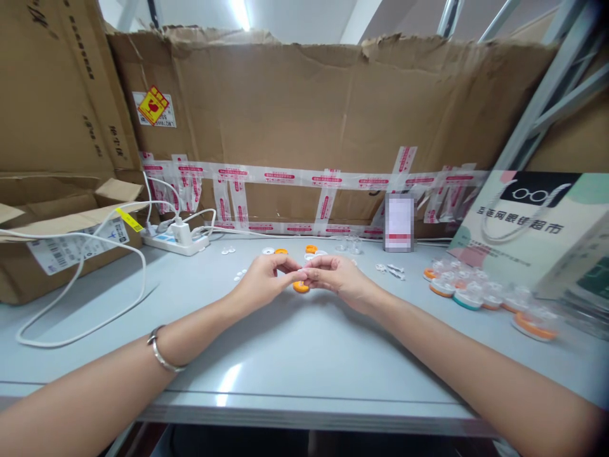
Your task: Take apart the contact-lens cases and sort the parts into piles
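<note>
Left hand point(266, 277): fingertips pinched together — any held piece indistinct
Right hand point(340, 279): likewise, meeting left
Clear-topped discs point(469, 295): seemingly assembled
Orange ring point(281, 252), clear pieces point(354, 245): loose — seemingly remaining

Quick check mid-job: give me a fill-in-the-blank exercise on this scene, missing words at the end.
The round plastic piece showing just below where the bare left hand and bare right hand meet has a rim coloured ____.
The silver metal bracelet circles the person's ____ arm.
The black panel on the cream paper bag shows a white drawing of ____.
Missing words: orange; left; glasses.
</note>
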The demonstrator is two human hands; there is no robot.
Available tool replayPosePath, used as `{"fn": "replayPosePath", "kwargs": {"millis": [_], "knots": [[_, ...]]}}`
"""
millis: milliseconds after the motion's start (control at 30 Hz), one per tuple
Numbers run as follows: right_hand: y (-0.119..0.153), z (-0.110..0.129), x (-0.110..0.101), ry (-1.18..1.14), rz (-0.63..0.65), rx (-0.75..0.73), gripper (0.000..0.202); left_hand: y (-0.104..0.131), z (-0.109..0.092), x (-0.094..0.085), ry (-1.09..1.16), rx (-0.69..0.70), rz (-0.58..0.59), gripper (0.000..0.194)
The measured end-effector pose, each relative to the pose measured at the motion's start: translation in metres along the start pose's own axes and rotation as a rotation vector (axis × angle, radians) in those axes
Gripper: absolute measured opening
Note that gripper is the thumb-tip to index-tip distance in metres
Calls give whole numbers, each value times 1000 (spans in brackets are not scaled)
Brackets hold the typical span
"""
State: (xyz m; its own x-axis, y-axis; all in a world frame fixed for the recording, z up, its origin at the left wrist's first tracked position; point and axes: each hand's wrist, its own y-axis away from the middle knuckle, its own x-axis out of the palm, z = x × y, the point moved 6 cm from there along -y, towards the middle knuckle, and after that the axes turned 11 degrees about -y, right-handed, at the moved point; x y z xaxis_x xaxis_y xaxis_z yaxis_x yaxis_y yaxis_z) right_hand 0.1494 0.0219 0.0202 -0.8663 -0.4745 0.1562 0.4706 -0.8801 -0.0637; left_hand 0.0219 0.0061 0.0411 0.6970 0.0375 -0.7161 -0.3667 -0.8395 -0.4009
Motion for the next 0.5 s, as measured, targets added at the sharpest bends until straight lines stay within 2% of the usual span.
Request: {"fn": "replayPosePath", "kwargs": {"millis": [133, 267, 400, 500], "knots": [[1, 4, -3, 2, -70, -57, 25, -5, 9, -17, 56, -62, 32, 24], [0, 8, -14, 210, -172, -112, 25, -9, 31, -55, -224, -95, 77, 19], [1, 7, -17, 469, -171, -146, 23, -1, 57, -67, -389, -184, 452, 14], [4, 5, -16, 659, -164, -159, 28, 7, 67, -68, -455, -229, 585, 11]]}}
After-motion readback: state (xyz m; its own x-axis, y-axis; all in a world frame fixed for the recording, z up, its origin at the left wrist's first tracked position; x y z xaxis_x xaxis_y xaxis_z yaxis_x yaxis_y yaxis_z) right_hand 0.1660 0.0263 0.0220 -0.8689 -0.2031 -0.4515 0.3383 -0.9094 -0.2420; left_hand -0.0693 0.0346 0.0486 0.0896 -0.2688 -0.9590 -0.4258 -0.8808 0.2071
